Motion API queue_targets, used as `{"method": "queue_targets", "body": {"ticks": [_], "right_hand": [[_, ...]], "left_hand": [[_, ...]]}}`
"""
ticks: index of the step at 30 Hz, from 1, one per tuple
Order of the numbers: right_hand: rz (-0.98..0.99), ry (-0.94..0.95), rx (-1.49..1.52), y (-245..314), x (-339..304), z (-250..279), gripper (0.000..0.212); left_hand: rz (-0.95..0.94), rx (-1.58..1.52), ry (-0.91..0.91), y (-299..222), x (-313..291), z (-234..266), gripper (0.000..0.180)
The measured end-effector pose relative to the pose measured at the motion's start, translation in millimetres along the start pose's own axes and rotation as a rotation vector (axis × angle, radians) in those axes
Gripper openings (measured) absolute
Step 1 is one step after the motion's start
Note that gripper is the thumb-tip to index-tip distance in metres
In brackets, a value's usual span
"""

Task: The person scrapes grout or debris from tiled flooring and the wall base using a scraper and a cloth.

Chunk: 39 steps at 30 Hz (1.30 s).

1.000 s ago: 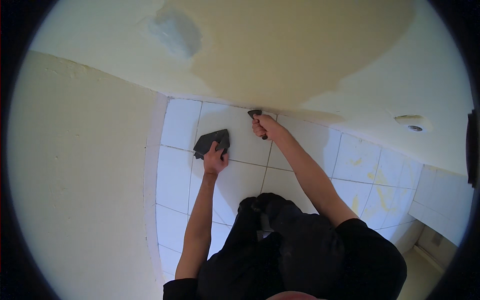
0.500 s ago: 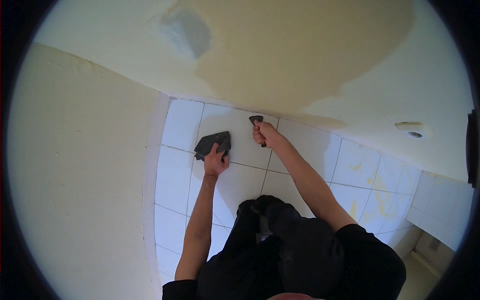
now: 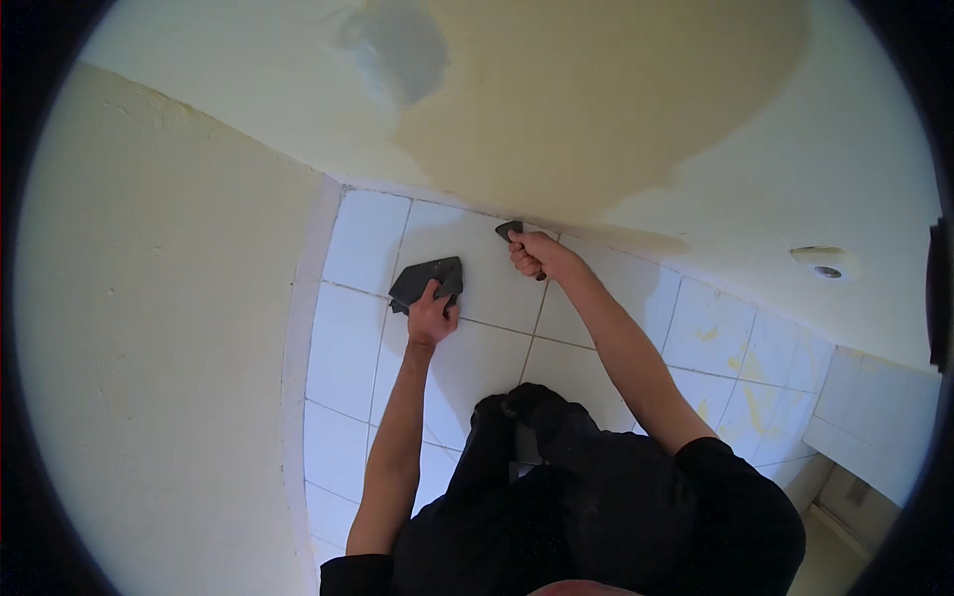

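My right hand (image 3: 538,255) is wrapped round the handle of a small putty knife (image 3: 508,230) with a dark, flared blade. The blade is over the tiles, close to the foot of the far wall. To its left, my left hand (image 3: 432,314) grips a dark grey, angular piece (image 3: 425,277) by its near side, thumb on top and other fingers mostly hidden. This piece is broad and flat-faced with a ragged lower left edge; its exact kind does not show. It is held above the white tile floor (image 3: 477,348).
The far wall (image 3: 596,119) carries a large tan patch and a grey patch (image 3: 397,55). A plain wall (image 3: 169,298) stands on the left. A socket-like fitting (image 3: 827,266) sits in the wall at right. Yellowish smears (image 3: 750,372) mark the right tiles. My dark-clad knees are below.
The putty knife has tilted, its handle end swinging right and up, while my right hand shifts slightly right. My left hand keeps its grip with hardly any movement. The view has shifted a little.
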State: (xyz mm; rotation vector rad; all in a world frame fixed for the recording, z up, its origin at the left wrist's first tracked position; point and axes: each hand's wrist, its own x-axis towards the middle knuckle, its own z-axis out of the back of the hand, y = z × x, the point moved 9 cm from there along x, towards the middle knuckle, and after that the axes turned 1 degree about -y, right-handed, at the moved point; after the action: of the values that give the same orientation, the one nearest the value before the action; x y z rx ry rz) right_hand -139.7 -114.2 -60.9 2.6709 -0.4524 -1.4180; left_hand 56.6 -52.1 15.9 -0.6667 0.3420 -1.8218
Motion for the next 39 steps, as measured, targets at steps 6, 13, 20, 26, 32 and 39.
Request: {"method": "queue_targets", "body": {"ticks": [6,13,20,26,32,39], "right_hand": [[-0.004,-0.044,0.0,2.6,3.6,2.8,0.04],[0.065,-0.088,-0.18,3.9,-0.7,15.0,0.041],[0.044,-0.081,-0.111,4.6,0.2,-2.7,0.042],[-0.007,0.012,-0.008,10.4,12.1,-4.8,0.042],[-0.105,0.047,0.114,1.7,1.9,-6.6,0.042],[-0.139,0.071,0.207,-1.4,-0.4,-9.3,0.043]], "left_hand": [[-0.035,0.004,-0.044,-4.8,3.9,3.3,0.021],[-0.024,0.012,-0.044,-8.1,6.5,3.5,0.019],[-0.009,0.003,-0.013,0.1,1.6,4.6,0.023],[0.033,-0.034,0.034,-3.5,8.3,-6.0,0.021],[-0.001,-0.013,-0.016,1.5,0.9,4.1,0.023],[0.015,-0.004,0.024,4.7,1.4,-2.2,0.02]]}}
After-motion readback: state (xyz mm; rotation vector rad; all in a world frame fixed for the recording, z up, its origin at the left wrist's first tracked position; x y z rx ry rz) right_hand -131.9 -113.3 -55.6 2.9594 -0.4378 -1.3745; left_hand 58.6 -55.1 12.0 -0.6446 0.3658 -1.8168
